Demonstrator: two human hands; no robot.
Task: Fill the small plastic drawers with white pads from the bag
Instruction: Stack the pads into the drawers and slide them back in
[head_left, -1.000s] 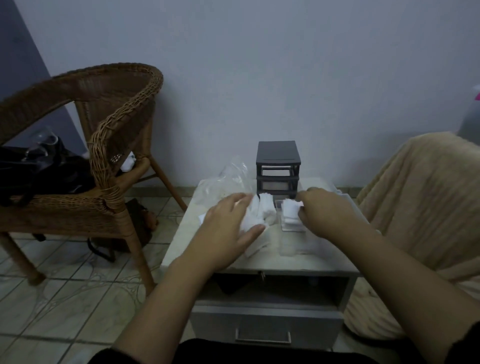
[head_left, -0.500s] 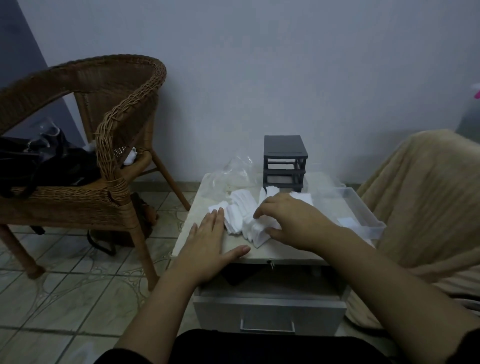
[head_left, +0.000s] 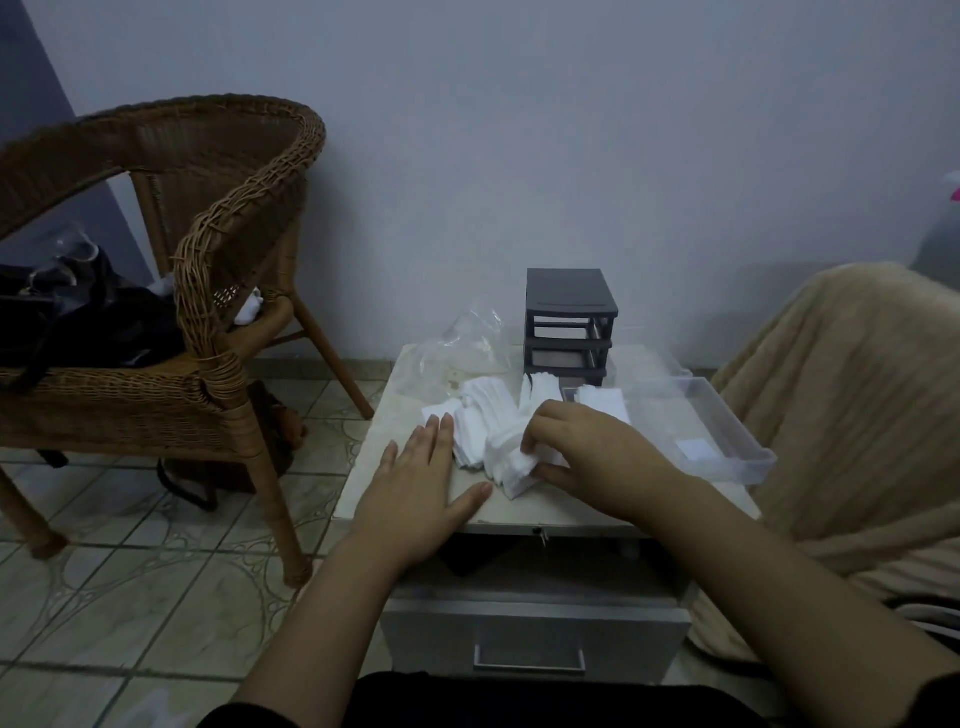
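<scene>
Surroundings: one wicker chair (head_left: 208, 249) stands left of the tabletop (head_left: 402, 410), with one black bag (head_left: 88, 322) on its seat and one dark bag (head_left: 244, 452) on the tiled floor (head_left: 130, 571) under it. One beige blanket (head_left: 857, 415) lies draped at right, close against the tabletop edge. Below the tabletop is one cabinet drawer (head_left: 530, 639) with a metal handle. On the tabletop, at the back by the wall: one dark grey drawer unit (head_left: 569, 312), two slots visible in its front, its lower part hidden behind the pads. One crumpled clear plastic bag (head_left: 467, 343) lies just left of the unit. One clear plastic drawer (head_left: 727, 441) sits out of the unit at the right side of the tabletop, with one small white pad (head_left: 696, 448) inside. The white pads (head_left: 483, 421) lie in a loose heap of fanned stacks in the middle, in front of the unit; too many to count. Left hand (head_left: 415, 493): flat on the tabletop, fingers (head_left: 441, 431) straight and together, tips touching the heap's left edge. Right hand (head_left: 597, 457): fingers curled, thumb below, pinching a small stack at the near end of the heap; the hand covers part of the heap
</scene>
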